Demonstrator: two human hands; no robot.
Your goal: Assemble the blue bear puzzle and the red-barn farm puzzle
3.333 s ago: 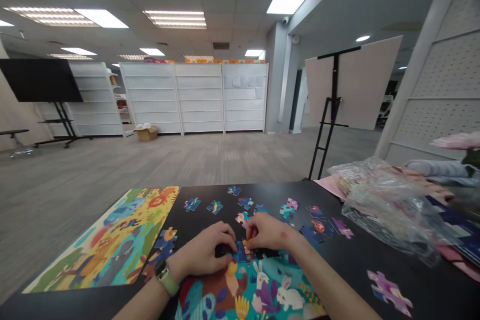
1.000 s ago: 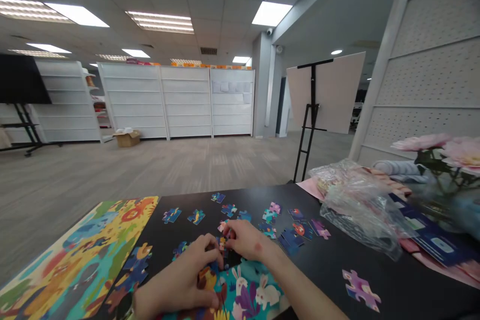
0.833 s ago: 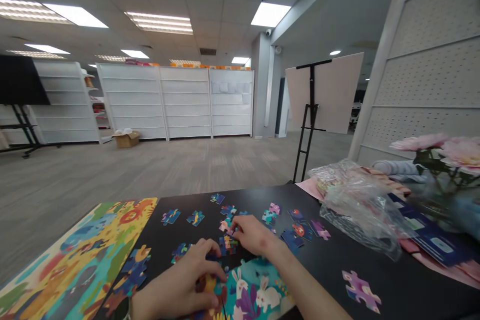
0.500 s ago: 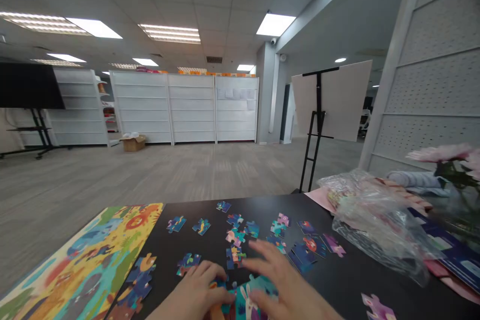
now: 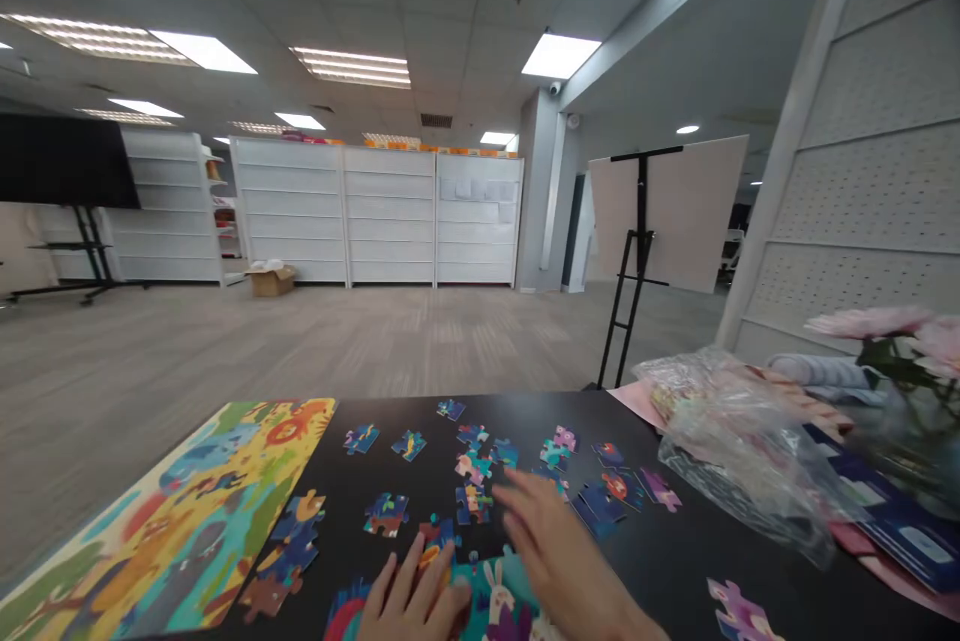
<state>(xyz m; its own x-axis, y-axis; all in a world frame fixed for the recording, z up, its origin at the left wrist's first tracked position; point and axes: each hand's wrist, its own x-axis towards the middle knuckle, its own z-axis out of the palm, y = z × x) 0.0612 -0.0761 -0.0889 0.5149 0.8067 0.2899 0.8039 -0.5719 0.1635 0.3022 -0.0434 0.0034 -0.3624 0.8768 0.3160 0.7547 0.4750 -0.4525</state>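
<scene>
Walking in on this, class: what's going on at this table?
A person is working on a partly assembled jigsaw puzzle with bare hands. The left hand is spread at its far edge, and the right hand is just beside it, with no held piece showing. Loose pieces lie across the black table, beside a colourful picture sheet and a clear plastic bag.

A black tabletop carries a colourful jungle-animal jigsaw sheet at its left end and, at the near edge, a part-built rabbit puzzle. Loose jigsaw pieces lie scattered across the middle, with one purple piece off alone toward the near right. On the far right sit a clear plastic bag, a pink sheet of paper and a glass vase of pink flowers.
</scene>
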